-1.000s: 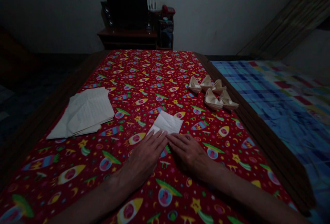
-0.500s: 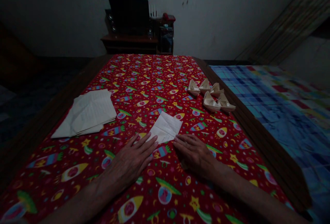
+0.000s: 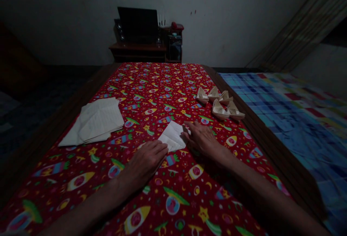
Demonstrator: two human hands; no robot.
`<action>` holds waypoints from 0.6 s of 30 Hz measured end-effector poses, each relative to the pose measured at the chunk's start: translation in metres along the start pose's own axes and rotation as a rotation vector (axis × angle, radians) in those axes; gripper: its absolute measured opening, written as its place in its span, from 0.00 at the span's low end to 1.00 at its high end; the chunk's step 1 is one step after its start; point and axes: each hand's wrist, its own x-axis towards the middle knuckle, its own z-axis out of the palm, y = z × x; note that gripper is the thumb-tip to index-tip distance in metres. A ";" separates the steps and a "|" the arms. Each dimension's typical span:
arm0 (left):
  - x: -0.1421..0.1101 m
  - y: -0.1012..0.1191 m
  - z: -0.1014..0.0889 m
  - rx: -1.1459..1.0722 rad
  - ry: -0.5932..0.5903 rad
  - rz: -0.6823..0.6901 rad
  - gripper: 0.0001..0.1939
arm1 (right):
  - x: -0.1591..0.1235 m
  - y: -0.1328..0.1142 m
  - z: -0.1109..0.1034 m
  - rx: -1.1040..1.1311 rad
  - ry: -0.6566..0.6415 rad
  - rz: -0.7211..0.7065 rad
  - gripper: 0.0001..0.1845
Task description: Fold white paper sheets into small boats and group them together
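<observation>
A small folded sheet of white paper (image 3: 172,137) with crease lines lies on the red patterned tablecloth in the middle. My left hand (image 3: 150,155) rests at its left lower corner, fingers drawn together on the paper. At the right corner, my right hand (image 3: 202,137) has its thumb and forefinger bent around the edge, the other fingers curled. Further off to the right sit several folded paper boats (image 3: 220,109) in two loose rows. A stack of flat paper sheets (image 3: 100,120) lies to the left.
The red tablecloth (image 3: 173,207) covers a long table with dark wooden edges (image 3: 273,152). To the right is a bed with a blue checked cover (image 3: 252,95). Beyond the table's far end, a dark monitor (image 3: 138,26) and a red telephone (image 3: 177,26) stand by the wall.
My right hand has moved up along the paper's right edge, thumb now apart from the forefinger. My left fingers, flat and spread before, have drawn together. The view has tipped up slightly.
</observation>
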 end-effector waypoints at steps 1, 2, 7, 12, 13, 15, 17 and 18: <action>0.001 -0.001 0.000 0.005 0.000 0.006 0.14 | 0.000 0.000 -0.001 0.043 -0.037 0.018 0.17; 0.002 -0.002 -0.001 0.013 0.004 0.014 0.14 | 0.001 0.001 -0.003 0.101 -0.071 0.038 0.15; 0.007 -0.012 -0.002 0.115 -0.001 0.069 0.15 | -0.004 -0.001 -0.006 0.432 -0.157 0.181 0.16; 0.016 -0.024 0.001 0.232 0.024 0.045 0.14 | -0.033 -0.022 0.000 0.683 -0.205 0.250 0.23; 0.016 -0.025 0.002 0.210 0.025 0.035 0.13 | -0.039 -0.027 -0.001 0.683 -0.208 0.228 0.22; 0.013 -0.023 0.004 0.116 0.017 0.023 0.15 | -0.050 -0.035 -0.009 0.618 -0.226 0.149 0.17; 0.005 -0.019 0.007 0.014 0.013 0.024 0.19 | -0.055 -0.040 -0.018 0.532 -0.273 0.032 0.10; 0.000 -0.017 0.008 -0.021 0.012 0.021 0.22 | -0.055 -0.042 -0.023 0.459 -0.254 -0.027 0.10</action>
